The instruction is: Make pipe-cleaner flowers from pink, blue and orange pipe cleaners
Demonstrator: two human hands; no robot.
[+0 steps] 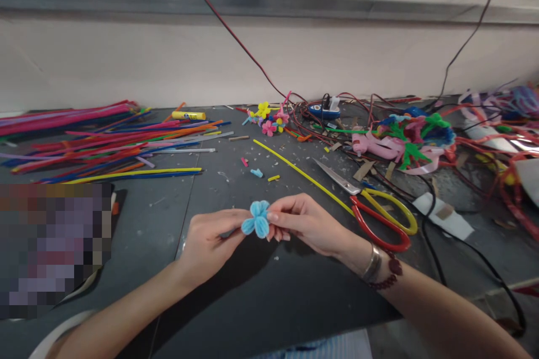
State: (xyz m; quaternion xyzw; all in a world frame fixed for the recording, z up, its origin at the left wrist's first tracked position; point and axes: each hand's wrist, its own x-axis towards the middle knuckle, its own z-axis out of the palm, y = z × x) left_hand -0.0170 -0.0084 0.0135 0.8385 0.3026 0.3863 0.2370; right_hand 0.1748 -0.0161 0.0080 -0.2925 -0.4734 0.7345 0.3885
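Note:
A light blue pipe cleaner flower point(257, 220) with rounded, looped petals is held between my two hands above the dark table. My left hand point(213, 241) pinches it from the left, its fingertips partly hidden behind the petals. From the right, my right hand point(305, 221) grips a petal's edge between thumb and fingers. Just beyond lie short blue point(256, 173), yellow point(273, 178) and pink point(244, 162) pipe cleaner scraps. A long yellow pipe cleaner point(303, 171) runs diagonally behind my right hand. Scissors point(370, 202) with one red and one yellow handle lie beside my right wrist.
Bundled pipe cleaners point(118, 143) spread over the left side, near a yellow glue stick point(188, 115). Small finished flowers point(268, 119) sit at the back. Tangled wires, a pink glue gun point(377, 147) and a blue-white device point(324, 110) crowd the right. A blurred-out item point(54, 252) lies front left.

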